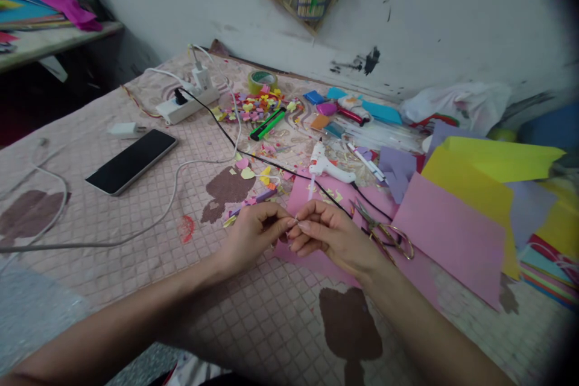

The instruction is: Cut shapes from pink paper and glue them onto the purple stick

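My left hand (259, 232) and my right hand (328, 234) meet fingertip to fingertip over the table. Both are closed in a pinch, and whatever sits between the fingertips is too small to name. Beneath them lies a pink paper sheet (332, 265). Just beyond my right hand, a white glue gun (330, 166) rests on its side with a clear glue stick at its back. Gold-handled scissors (382, 229) lie close to my right wrist. Near my left hand are a purple strip (266, 195) and small yellow paper cutouts (248, 174).
A phone (133, 161), white charger (124, 129) and power strip (187, 104) with trailing cords occupy the left. Behind are a tape roll (262, 81), a green cutter (268, 124) and a pile of foam cutouts (246, 110). Coloured sheets (452, 235) spread over the right.
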### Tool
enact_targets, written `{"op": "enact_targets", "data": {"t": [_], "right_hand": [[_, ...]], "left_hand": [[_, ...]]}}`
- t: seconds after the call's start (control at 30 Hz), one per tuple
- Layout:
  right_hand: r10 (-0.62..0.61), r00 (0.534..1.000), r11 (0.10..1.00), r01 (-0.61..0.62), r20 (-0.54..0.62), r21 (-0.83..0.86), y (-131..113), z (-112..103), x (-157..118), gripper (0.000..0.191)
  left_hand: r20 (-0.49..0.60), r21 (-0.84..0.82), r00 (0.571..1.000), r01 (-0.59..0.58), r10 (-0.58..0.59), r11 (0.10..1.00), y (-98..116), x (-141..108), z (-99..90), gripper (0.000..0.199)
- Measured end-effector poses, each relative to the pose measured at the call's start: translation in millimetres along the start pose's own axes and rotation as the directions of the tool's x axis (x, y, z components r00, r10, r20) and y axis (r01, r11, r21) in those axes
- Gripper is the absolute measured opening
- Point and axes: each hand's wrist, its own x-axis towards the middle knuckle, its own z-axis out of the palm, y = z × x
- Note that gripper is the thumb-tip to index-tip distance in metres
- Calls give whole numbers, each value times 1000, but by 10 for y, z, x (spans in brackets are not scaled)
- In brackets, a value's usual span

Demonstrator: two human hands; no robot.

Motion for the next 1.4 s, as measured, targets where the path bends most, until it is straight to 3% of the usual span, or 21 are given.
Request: {"op": "enact_targets", "data": {"t": [0.27,0.43,0.6,0.73,0.87,0.9,0.97,1.3,1.4], "right_hand": [[-22,999,1000,22,-41,2,46,32,14,19],[-41,997,999,40,-59,-11,66,35,26,19],[-171,983,942,143,-66,-304,1,59,-36,20],[-350,936,742,246,-47,-623,-33,90,-96,16],[-502,860,328,288,92,-900,-24,91,-112,17],[-525,842,249,289,122,-925,-15,88,-110,16],[-557,818,176,284,142,-943,12,82,-99,15],[-623,781,233,223,31,-947,93,46,-58,17],[-590,807,300,191,-24,-935,78,34,-62,26]], "left_hand": [[-33,153,994,-97,103,984,13,-29,14,21],[-27,43,999,-39,40,998,22,-22,21,25],[-5,-85,999,46,-47,995,88,-5,18,25],[7,-79,997,71,-71,994,68,-23,27,25],[14,-79,997,75,-74,994,44,-45,51,26],[15,-99,996,85,-84,991,50,-47,59,26],[22,-162,993,114,-112,980,73,-46,73,26],[119,-382,967,256,-227,888,112,-9,54,29],[135,-394,962,273,-238,878,102,-14,52,30]]}}
